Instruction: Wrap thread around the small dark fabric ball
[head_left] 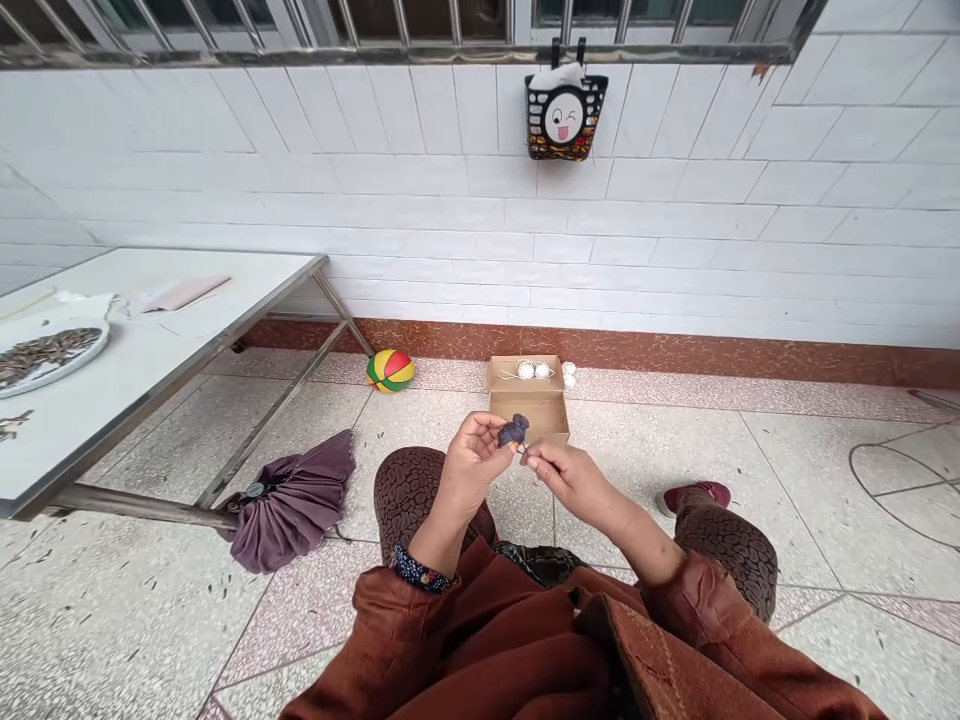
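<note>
Between the thumb and fingers of my left hand [480,452] is a small dark grey-purple knitted piece [513,430]. My right hand [564,474] is closed in a pinch at the lower right edge of that piece. A thin, light stick-like thing [523,449] shows at its fingertips, too small to name for sure. Both hands are held over my lap, in front of an open cardboard box [529,408] on the floor. White yarn balls [534,370] lie in the box's far half, and more white balls [569,374] sit just beside it.
A white table [202,275] at left bears a plate [97,345] of dried brown pieces and a pink cloth [191,291]. A folded purple umbrella [296,500] leans by its leg. A colourful ball [391,370] lies near the wall. A black basket [566,118] hangs from window bars. Right is a wire frame [911,485].
</note>
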